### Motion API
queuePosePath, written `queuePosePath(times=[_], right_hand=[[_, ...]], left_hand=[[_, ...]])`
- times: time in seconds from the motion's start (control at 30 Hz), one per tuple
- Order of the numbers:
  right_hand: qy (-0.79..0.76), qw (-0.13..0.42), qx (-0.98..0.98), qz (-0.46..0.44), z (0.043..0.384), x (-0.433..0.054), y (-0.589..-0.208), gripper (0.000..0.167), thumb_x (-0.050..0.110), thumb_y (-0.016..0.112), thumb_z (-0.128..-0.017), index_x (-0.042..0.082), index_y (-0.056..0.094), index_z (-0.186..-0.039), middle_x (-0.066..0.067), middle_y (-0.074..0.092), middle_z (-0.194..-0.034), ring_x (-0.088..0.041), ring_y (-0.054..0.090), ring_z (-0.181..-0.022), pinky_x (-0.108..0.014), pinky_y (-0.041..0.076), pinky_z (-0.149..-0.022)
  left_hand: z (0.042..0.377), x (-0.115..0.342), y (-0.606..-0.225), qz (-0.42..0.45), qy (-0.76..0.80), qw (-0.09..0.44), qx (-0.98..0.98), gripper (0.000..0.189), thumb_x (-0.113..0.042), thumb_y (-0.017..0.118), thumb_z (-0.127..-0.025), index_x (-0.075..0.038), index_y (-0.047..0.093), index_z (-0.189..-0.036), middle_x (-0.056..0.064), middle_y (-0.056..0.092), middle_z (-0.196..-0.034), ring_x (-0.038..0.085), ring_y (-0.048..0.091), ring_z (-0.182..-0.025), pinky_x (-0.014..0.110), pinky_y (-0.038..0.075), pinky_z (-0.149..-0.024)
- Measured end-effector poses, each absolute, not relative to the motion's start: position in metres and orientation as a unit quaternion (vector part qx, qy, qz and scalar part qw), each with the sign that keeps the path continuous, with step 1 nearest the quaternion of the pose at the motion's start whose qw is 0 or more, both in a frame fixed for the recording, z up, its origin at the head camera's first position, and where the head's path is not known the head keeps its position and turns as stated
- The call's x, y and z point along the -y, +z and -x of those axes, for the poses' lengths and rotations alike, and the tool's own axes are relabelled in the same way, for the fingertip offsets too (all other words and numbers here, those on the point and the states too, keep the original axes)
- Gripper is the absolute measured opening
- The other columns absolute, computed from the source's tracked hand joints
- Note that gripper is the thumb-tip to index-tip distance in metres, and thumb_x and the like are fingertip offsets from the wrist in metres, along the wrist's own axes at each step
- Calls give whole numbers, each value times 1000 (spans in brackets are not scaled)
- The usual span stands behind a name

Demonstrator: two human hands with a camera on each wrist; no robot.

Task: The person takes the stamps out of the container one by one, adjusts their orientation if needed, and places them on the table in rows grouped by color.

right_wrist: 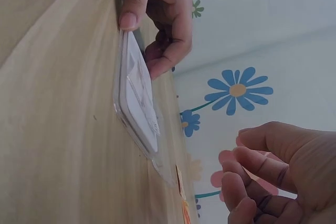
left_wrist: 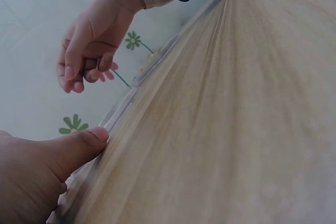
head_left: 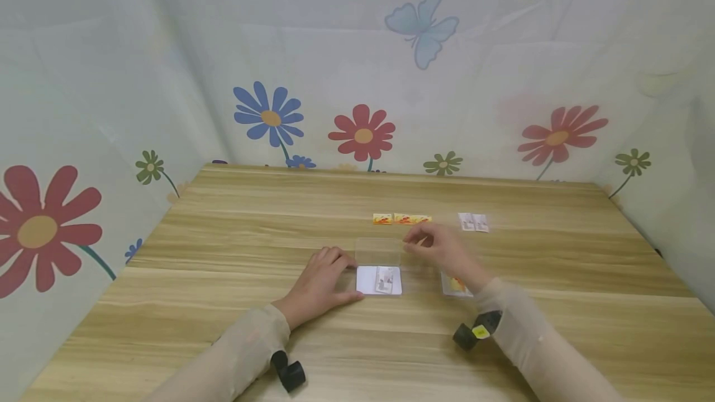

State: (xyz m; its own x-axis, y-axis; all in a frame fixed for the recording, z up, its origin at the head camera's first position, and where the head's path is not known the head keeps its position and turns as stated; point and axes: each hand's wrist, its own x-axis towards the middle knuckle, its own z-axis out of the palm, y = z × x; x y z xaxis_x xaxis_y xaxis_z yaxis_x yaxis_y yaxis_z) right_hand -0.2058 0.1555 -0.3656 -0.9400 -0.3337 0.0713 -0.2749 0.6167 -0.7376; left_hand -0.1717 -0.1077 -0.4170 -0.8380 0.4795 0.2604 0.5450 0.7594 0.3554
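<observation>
My left hand (head_left: 321, 284) holds the left side of a clear plastic case (head_left: 365, 281), thumb at the near corner and fingers at the far one. The case lies on the table with its transparent lid (head_left: 378, 251) folded back. Inside is a white layer, and on it a small grey-printed card (head_left: 385, 280). Just right of the lid, my right hand (head_left: 444, 253) hovers with loosely bent fingers (right_wrist: 262, 163); nothing shows between them. Partly under the right forearm lies a second clear case (head_left: 449, 287) containing a yellow-orange printed piece (head_left: 458, 285).
Several yellow-and-red cards (head_left: 382, 219) lie in a row beyond the lid. Two grey-printed cards (head_left: 473, 223) lie farther right. A floral curtain (head_left: 313, 48) hangs behind the wooden table (head_left: 223, 234).
</observation>
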Motion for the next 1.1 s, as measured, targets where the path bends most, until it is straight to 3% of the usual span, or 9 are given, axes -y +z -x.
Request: queuePosePath(times=[0.47,1.1], right_hand=[[-417,36,-883,211,200,-145,-375,13,9,67,-86,1,68,-97,-11,69,-93,-14,57,-78,-22,47,-68],[-375,62,-897,226,192,-133,-388,16,15,69,-86,8,70,-99,-4,70,-97,-12,58,-84,-25,48,-75]], left_hand=[[173,109,-419,276,-213,81,934,51,-45,78,-75,-12,63,-111,2,59,-108,21,51,-105,41,40,-100],[176,108,-420,273,-213,73,935,52,-46,77,-75,-13,63,-112,2,59,-109,21,51,-106,41,40,-101]])
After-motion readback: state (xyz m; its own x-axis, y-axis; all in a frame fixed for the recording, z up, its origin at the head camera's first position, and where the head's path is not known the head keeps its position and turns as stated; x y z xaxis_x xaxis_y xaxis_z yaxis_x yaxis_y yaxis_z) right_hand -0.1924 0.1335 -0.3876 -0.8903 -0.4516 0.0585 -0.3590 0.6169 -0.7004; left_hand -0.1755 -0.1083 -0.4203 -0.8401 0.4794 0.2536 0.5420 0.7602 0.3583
